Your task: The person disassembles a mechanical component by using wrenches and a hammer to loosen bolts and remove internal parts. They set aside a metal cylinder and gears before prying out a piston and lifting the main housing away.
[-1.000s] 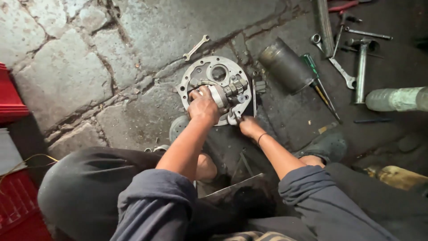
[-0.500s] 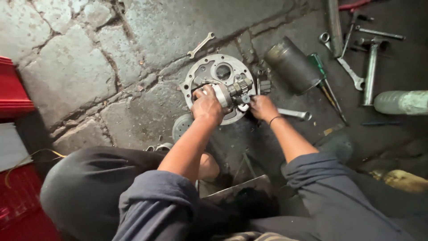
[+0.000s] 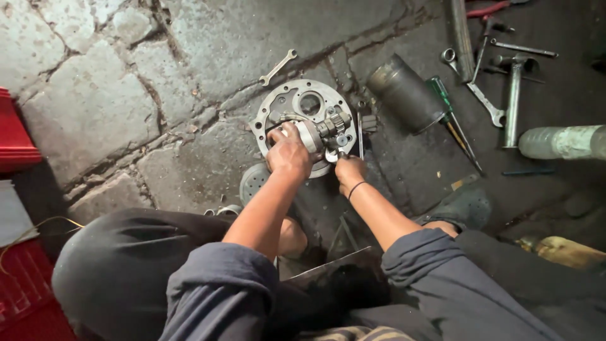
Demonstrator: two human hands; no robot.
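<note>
i see my left hand closed around a round metal part that sits on a big round metal plate. the plate lies flat on the stone floor, right in front of my knees. my right hand is just beside the plate's lower right edge, with its fingers curled down by a small shiny bit. i cannot tell if it holds that bit. a thin black band is on that wrist.

lots of things lie around. a small wrench rests on the stones just above the plate. a dark metal tube lies on its side to the right, near a green screwdriver. further right are a long wrench, a t-shaped tool and a pale thick pipe. a small round disc sits under my left arm, partly hidden by it. red crates stand at the left edge; i cannot see inside them.
</note>
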